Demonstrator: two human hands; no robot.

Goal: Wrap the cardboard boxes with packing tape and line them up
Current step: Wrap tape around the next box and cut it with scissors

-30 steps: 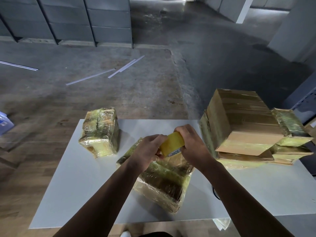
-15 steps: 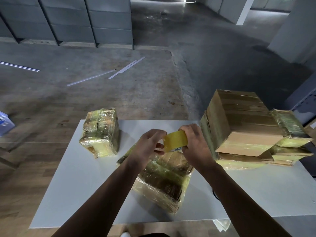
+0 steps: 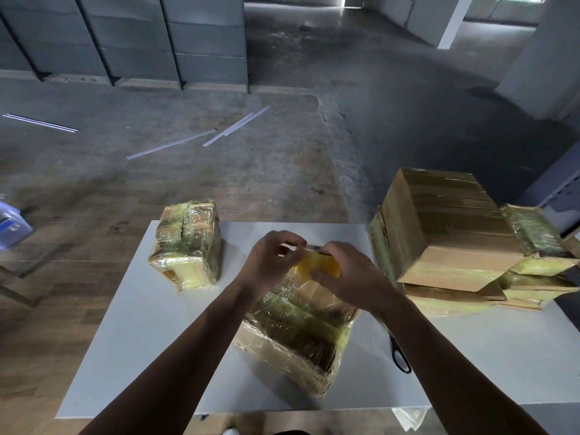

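Yellow tape roll (image 3: 318, 267), half hidden, is gripped by the right hand (image 3: 348, 277), fingers curled round it, above the film-wrapped box (image 3: 301, 334) on the white counter (image 3: 141, 340). The left hand (image 3: 266, 263) curls at its edge; whether it pinches tape is blurred. Black scissors (image 3: 400, 356) show partly behind the right forearm.

A black looped handle (image 3: 407, 369) lies on the white surface (image 3: 141, 340). Thin white strips (image 3: 171, 144) lie on the concrete floor (image 3: 392, 127).
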